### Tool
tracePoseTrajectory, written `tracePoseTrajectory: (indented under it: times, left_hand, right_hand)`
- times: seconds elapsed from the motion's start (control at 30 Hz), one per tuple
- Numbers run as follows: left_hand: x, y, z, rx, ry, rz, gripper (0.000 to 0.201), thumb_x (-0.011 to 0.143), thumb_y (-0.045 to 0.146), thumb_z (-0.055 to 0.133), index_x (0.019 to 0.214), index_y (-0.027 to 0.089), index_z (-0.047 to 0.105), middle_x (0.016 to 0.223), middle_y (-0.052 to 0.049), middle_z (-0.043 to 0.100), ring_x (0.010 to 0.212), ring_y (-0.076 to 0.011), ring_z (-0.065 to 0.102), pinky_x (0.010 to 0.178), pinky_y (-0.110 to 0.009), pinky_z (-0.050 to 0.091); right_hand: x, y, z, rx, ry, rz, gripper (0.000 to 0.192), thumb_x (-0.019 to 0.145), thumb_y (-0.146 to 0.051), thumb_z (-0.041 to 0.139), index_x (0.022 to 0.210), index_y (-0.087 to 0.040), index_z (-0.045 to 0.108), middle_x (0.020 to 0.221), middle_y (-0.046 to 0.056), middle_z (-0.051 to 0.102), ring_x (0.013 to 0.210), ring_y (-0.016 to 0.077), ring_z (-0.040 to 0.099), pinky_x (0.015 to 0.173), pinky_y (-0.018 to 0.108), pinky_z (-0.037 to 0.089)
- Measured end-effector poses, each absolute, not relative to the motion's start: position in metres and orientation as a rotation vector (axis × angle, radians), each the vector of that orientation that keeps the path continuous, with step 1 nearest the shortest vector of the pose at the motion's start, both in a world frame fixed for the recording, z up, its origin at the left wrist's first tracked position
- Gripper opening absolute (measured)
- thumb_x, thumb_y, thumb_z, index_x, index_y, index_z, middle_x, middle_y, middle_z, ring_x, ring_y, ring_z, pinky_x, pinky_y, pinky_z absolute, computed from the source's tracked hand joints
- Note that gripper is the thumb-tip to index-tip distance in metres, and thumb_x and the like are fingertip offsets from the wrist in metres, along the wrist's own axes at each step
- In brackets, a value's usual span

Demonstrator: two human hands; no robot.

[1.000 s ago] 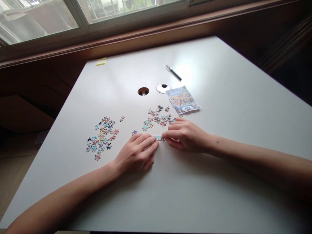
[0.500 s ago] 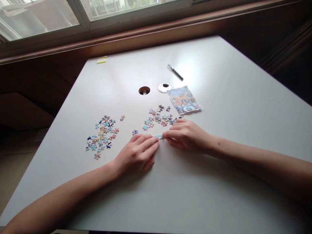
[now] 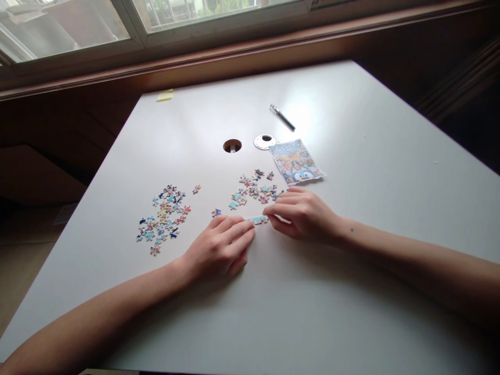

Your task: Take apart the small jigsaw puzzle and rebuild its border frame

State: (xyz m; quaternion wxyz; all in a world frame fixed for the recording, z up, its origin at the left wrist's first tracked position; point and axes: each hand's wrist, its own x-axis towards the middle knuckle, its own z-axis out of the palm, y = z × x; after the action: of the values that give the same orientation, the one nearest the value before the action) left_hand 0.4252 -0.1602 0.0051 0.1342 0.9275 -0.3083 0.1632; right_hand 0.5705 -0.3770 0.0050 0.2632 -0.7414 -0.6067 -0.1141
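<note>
Below a window [image 3: 211,7], a white table [image 3: 312,312] spreads across most of the view. Two bare hands come next in size. The left hand [image 3: 222,242] lies palm down, fingers together and gently bent, their tips over one end of a strip of puzzle pieces [image 3: 258,221]; whether they pinch it or merely press, I cannot tell. The right hand [image 3: 300,211] is curled, thumb and forefinger drawn together at the strip's other end; what they grasp, if anything, is hidden.

Well to the left lies a loose heap [image 3: 163,212] of pieces, and just beyond the strip a smaller cluster [image 3: 253,191]. Behind the right hand is a printed sheet [image 3: 296,161], with a pen [image 3: 282,117] farther back.

The strip itself, flat on the table between the hands, is probably light, thin, stiff card, apt to slide on the smooth top and to bend or part at its joints. Best hold it by both ends, pressed flat, sparing the knobs. Smallest is a lone piece [image 3: 216,212] near the left fingertips.
</note>
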Motion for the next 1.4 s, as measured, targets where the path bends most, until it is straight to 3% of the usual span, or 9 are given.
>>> tracePoseTrajectory:
  times: [0.13,0.33,0.5,0.73,1.17,1.4]
  left_hand:
    - [0.425,-0.160,0.006,2.671,-0.888,0.475,0.030,0.089,0.012,0.054,0.117,0.015,0.062,0.123,-0.011,0.068,0.114,-0.0239,0.059,0.094,-0.038,0.047]
    - [0.424,-0.159,0.006,2.665,-0.894,0.460,0.024,0.088,0.011,0.053,0.111,0.014,0.062,0.121,-0.012,0.067,0.113,-0.0236,0.060,0.094,-0.038,0.046]
    - [0.425,-0.160,0.006,2.652,-0.891,0.506,0.018,0.089,0.013,0.053,0.103,0.014,0.063,0.114,-0.011,0.067,0.108,-0.0236,0.060,0.091,-0.038,0.046]
    - [0.424,-0.160,0.006,2.678,-0.861,0.533,0.013,0.090,0.016,0.053,0.098,0.016,0.063,0.098,-0.008,0.068,0.099,-0.0227,0.060,0.085,-0.038,0.044]
    - [0.425,-0.157,0.003,2.669,-0.841,0.547,0.021,0.087,0.013,0.055,0.107,0.015,0.062,0.107,-0.009,0.069,0.105,-0.0244,0.060,0.090,-0.039,0.044]
    - [0.425,-0.157,0.003,2.671,-0.830,0.497,0.018,0.089,0.014,0.054,0.105,0.017,0.062,0.106,-0.008,0.069,0.106,-0.0236,0.060,0.092,-0.039,0.043]
  right_hand:
    - [0.585,-0.378,0.003,-2.150,-1.304,-0.385,0.012,0.088,-0.019,0.058,0.089,-0.020,0.069,0.075,0.004,0.065,0.074,0.0201,0.056,0.078,0.036,0.044]
    - [0.597,-0.379,-0.007,-2.237,-1.328,-0.351,0.024,0.090,-0.027,0.061,0.113,-0.022,0.069,0.111,0.010,0.064,0.103,0.0280,0.054,0.096,0.047,0.043]
    - [0.595,-0.377,-0.009,-2.284,-1.295,-0.317,0.021,0.091,-0.034,0.062,0.106,-0.022,0.072,0.110,0.010,0.064,0.105,0.0288,0.053,0.095,0.048,0.044]
    - [0.594,-0.372,-0.008,-2.268,-1.268,-0.294,0.014,0.088,-0.028,0.064,0.097,-0.020,0.071,0.104,0.009,0.066,0.100,0.0277,0.055,0.091,0.047,0.044]
    - [0.597,-0.380,0.004,-2.034,-1.662,-0.244,0.016,0.096,-0.025,0.057,0.107,-0.022,0.068,0.107,0.009,0.063,0.100,0.0232,0.052,0.091,0.041,0.043]
    - [0.601,-0.389,0.026,-2.077,-1.943,-0.030,0.020,0.099,-0.028,0.052,0.111,-0.022,0.067,0.114,0.010,0.061,0.105,0.0251,0.050,0.091,0.042,0.043]
